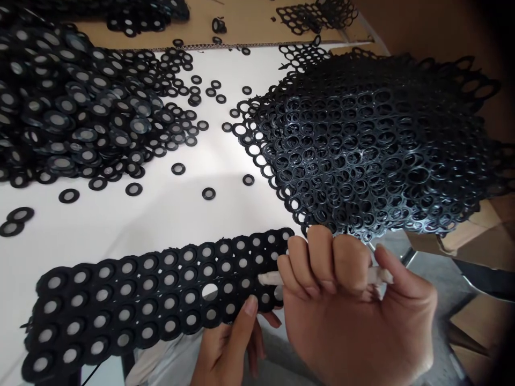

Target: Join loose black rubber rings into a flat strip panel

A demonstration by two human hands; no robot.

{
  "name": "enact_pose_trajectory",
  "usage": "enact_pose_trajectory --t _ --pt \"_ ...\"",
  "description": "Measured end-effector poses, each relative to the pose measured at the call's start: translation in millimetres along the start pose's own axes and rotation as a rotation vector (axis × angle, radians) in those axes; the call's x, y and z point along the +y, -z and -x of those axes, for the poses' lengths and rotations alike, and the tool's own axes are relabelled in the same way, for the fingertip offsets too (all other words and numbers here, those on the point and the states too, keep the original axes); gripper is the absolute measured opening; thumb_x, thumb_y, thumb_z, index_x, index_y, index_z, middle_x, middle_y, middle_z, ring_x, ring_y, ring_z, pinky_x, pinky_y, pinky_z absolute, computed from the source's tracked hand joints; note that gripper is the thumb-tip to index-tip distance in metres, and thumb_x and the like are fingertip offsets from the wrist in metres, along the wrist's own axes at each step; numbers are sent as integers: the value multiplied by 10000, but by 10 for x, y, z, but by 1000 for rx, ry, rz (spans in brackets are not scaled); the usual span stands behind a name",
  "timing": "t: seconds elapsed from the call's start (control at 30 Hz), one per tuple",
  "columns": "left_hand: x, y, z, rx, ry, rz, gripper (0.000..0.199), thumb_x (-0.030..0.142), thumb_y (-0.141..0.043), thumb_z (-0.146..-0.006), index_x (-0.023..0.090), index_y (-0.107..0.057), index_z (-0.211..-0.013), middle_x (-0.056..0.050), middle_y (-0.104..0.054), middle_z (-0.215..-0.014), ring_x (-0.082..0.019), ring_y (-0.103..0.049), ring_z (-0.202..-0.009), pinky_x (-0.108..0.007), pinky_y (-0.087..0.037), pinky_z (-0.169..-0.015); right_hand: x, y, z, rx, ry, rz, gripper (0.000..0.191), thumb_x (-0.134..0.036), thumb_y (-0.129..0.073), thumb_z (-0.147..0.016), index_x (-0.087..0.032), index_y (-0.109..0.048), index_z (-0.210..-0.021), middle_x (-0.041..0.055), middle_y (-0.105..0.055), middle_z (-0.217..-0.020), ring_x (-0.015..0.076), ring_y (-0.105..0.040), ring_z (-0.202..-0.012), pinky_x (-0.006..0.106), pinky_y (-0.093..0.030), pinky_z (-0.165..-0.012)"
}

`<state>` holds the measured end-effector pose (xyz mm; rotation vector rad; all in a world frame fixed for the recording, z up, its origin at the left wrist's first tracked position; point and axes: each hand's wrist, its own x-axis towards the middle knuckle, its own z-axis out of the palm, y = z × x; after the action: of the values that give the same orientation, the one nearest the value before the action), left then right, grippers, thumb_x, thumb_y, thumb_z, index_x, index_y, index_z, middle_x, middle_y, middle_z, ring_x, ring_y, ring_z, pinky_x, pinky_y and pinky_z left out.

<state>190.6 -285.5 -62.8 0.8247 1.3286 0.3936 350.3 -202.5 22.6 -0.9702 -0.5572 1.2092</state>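
Note:
A long black sheet [156,292] with rows of round pale-centred discs lies across the near edge of the white table, its right part overhanging. My left hand [237,343] pinches the sheet's lower edge near the right end, thumb on top and fingers beneath. Above that end, my right hand [354,300] is closed around a whitish stick [271,278], whose tip rests at or just over the discs. One hole in the sheet, left of the stick's tip, shows white through it.
Loose black rings with pale centres [100,110] are heaped at the left, some scattered on the white table [161,214]. A tall stack of black perforated sheets [362,145] fills the right. Cardboard [249,24] lies behind.

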Motion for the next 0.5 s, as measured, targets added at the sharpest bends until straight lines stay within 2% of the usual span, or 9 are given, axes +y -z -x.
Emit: enact_pose_trajectory --t 0.1,0.2,0.37,0.5 --pt "-23 17 -8 57 -31 -8 482 668 -648 -1059 314 -805 -773 -30 -717 -661 -248 -725 -634 -336 -649 -607 18 -11 21 68 -51 -100 703 -531 -114 -1232 -227 -243 -611 -24 -241 -619 183 -283 -543 326 -333 -495" --pt "26 19 -16 94 7 22 539 669 -612 -1087 280 -788 -758 -43 -728 -684 -257 -734 -662 -339 -639 -619 44 -17 42 95 -42 -103 684 -536 -148 -1233 -230 -253 -630 -30 -232 -642 186 -276 -550 325 -337 -501" --pt "116 35 -7 57 53 96 538 698 -655 -1065 261 -766 -771 -38 -709 -682 -230 -712 -658 -299 -605 -576 56 -8 140 70 1 -75 657 -544 -294 -1232 -233 -270 -653 -29 -242 -660 200 -311 -586 340 -369 -530" --pt "67 79 25 30 29 110 524 701 -691 -1042 259 -762 -768 -37 -711 -682 -206 -698 -653 -288 -629 -592 64 -48 261 106 51 -31 660 -560 -326 -1230 -228 -265 -663 -25 -237 -689 208 -361 -618 349 -362 -547"
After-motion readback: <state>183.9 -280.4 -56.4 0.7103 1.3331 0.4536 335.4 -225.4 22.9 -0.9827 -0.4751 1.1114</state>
